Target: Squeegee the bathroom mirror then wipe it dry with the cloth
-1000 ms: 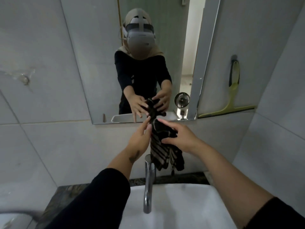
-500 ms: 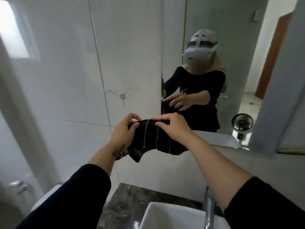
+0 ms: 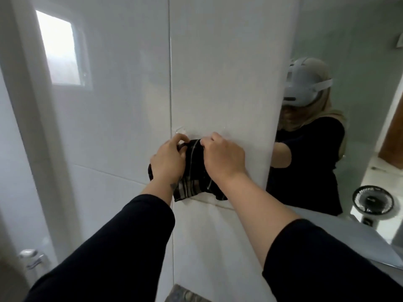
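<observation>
A dark cloth (image 3: 194, 171) with pale stripes hangs against the white tiled wall, left of the mirror (image 3: 349, 51). My left hand (image 3: 169, 160) pinches its upper left edge and my right hand (image 3: 222, 155) pinches its upper right edge, both close to the wall. A small clear wall hook (image 3: 181, 130) sits just above my left fingers. The cloth's lower part droops between my wrists. The squeegee is out of view.
The mirror on the right reflects a person in a dark top with a headset, and a small black fan (image 3: 373, 199). A frosted window (image 3: 58, 49) is at upper left. A chrome fitting (image 3: 30, 256) shows at lower left, a dark marble counter edge (image 3: 185, 295) at the bottom.
My view swung left from the sink and mirror to the tiled wall. Both hands carried the cloth left and up to the wall hook; the tap and squeegee left the frame.
</observation>
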A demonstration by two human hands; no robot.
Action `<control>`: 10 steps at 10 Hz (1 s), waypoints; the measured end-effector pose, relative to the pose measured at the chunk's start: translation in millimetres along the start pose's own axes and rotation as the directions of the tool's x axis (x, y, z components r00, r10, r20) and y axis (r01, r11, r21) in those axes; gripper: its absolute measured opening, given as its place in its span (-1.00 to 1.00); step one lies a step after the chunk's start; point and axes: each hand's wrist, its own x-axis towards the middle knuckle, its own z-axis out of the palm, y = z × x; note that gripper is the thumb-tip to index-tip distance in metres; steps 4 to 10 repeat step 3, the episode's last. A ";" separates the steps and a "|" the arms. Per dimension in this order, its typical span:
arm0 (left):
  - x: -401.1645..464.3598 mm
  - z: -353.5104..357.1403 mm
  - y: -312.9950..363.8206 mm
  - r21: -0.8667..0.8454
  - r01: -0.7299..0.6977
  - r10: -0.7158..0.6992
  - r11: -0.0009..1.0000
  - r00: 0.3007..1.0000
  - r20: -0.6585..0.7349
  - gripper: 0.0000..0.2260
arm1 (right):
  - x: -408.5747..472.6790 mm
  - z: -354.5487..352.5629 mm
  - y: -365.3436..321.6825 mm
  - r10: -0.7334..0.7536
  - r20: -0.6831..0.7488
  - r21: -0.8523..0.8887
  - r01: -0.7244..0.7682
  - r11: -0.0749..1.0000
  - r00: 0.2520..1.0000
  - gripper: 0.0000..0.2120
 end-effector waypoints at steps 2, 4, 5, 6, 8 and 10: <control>-17.9 16.2 -11.9 -0.013 -0.027 0.026 1.000 0.998 -0.063 -0.68 | -29.0 19.4 -5.8 0.165 -0.043 0.140 -0.158 0.977 0.985 -0.69; -28.8 15.9 -17.4 -0.243 0.064 -0.050 0.968 0.997 0.063 -0.57 | -46.0 22.9 -4.7 0.182 -0.009 0.255 -0.174 0.951 0.983 -0.59; -28.8 15.9 -17.4 -0.243 0.064 -0.050 0.968 0.997 0.063 -0.57 | -46.0 22.9 -4.7 0.182 -0.009 0.255 -0.174 0.951 0.983 -0.59; -28.8 15.9 -17.4 -0.243 0.064 -0.050 0.968 0.997 0.063 -0.57 | -46.0 22.9 -4.7 0.182 -0.009 0.255 -0.174 0.951 0.983 -0.59; -28.8 15.9 -17.4 -0.243 0.064 -0.050 0.968 0.997 0.063 -0.57 | -46.0 22.9 -4.7 0.182 -0.009 0.255 -0.174 0.951 0.983 -0.59; -28.8 15.9 -17.4 -0.243 0.064 -0.050 0.968 0.997 0.063 -0.57 | -46.0 22.9 -4.7 0.182 -0.009 0.255 -0.174 0.951 0.983 -0.59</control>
